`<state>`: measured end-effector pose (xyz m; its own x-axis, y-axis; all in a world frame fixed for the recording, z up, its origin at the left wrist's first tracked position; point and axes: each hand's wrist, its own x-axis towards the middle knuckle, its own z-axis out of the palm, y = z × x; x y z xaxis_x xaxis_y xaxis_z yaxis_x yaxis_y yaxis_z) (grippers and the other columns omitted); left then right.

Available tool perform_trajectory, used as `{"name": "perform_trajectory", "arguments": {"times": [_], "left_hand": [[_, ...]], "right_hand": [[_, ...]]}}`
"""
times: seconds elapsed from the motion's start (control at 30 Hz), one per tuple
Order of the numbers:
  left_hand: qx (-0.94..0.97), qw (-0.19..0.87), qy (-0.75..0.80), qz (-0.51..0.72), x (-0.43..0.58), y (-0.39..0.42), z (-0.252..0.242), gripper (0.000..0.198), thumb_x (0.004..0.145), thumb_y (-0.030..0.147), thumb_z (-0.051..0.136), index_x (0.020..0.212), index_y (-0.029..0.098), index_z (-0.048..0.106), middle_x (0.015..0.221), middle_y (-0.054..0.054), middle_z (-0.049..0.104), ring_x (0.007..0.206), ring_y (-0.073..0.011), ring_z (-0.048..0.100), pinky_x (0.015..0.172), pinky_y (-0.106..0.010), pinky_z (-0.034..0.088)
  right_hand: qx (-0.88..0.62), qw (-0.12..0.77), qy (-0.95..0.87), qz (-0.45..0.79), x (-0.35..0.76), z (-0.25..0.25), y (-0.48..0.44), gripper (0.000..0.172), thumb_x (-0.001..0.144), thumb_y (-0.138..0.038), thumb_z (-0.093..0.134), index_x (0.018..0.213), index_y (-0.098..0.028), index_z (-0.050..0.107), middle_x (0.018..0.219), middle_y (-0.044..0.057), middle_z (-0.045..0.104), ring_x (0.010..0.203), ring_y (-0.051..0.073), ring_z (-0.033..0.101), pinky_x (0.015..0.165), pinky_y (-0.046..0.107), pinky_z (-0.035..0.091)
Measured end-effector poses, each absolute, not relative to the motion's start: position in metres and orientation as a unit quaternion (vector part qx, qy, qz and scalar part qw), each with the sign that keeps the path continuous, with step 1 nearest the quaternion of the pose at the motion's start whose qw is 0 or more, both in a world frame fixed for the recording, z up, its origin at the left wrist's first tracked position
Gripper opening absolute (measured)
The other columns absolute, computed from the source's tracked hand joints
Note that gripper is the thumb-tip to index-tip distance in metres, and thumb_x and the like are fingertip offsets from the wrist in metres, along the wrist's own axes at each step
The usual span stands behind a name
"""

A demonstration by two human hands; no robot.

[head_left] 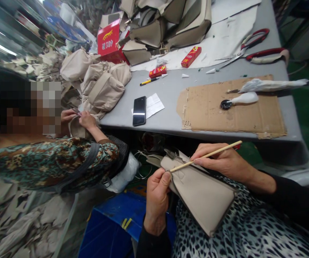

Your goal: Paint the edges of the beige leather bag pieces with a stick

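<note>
Between the left hand (158,191) and the right hand (224,161), the handbag (205,197) is seen in beige, edged in dark brown; the right hand's wooden stick (210,154) is toned pale yellow. Behind both hands, the sleeves (296,204) are coloured black. Below the hands, the garment (253,224) is leopard-spotted, black on pale blue-grey. Beyond the right hand, the cardboard sheet (205,111) is coloured brown. Left of the left hand, the co-worker's top (70,161) is flowered in teal, brown and cream.

On the worktop (170,86), the phone (139,111) lies left of the cardboard (205,113); the scissors (266,53) lie beyond, far right. The bag (205,195) is nearer, before the worktop.
</note>
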<state>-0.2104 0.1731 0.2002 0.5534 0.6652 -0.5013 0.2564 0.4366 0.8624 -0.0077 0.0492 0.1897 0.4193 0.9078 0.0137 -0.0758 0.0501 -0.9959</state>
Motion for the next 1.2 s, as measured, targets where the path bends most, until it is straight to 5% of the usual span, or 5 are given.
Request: {"name": "perform_trajectory", "arguments": {"times": [0.4,0.83,1.2], "left_hand": [[0.513,0.715,0.446,0.166,-0.211,0.174,0.198,0.048,0.08,0.051,0.08,0.065,0.02,0.046,0.059,0.007,0.033,0.054,-0.0086,0.027,0.049,-0.022,0.023],[0.509,0.7,0.466,0.184,-0.206,0.173,0.199,0.044,0.077,0.047,0.082,0.065,0.018,0.051,0.059,0.006,0.041,0.055,-0.0085,0.03,0.05,-0.02,0.028],[0.516,0.653,0.497,0.246,-0.202,0.17,0.192,0.039,0.076,0.041,0.081,0.062,0.018,0.053,0.062,0.005,0.045,0.06,-0.0102,0.038,0.055,-0.021,0.036]], "right_hand": [[-0.509,0.61,-0.482,0.37,0.0,0.187,0.044,0.015,0.092,-0.02,0.07,0.102,-0.021,0.081,0.095,0.006,0.076,0.09,0.019,0.068,0.081,0.03,0.055],[-0.472,0.563,-0.637,0.235,0.005,0.186,0.039,0.022,0.097,-0.016,0.065,0.115,-0.021,0.077,0.11,0.008,0.078,0.098,0.021,0.06,0.087,0.037,0.053],[-0.493,0.55,-0.661,0.132,-0.003,0.181,0.028,0.03,0.106,-0.032,0.051,0.112,-0.023,0.079,0.111,0.009,0.079,0.094,0.02,0.061,0.085,0.037,0.053]]}}
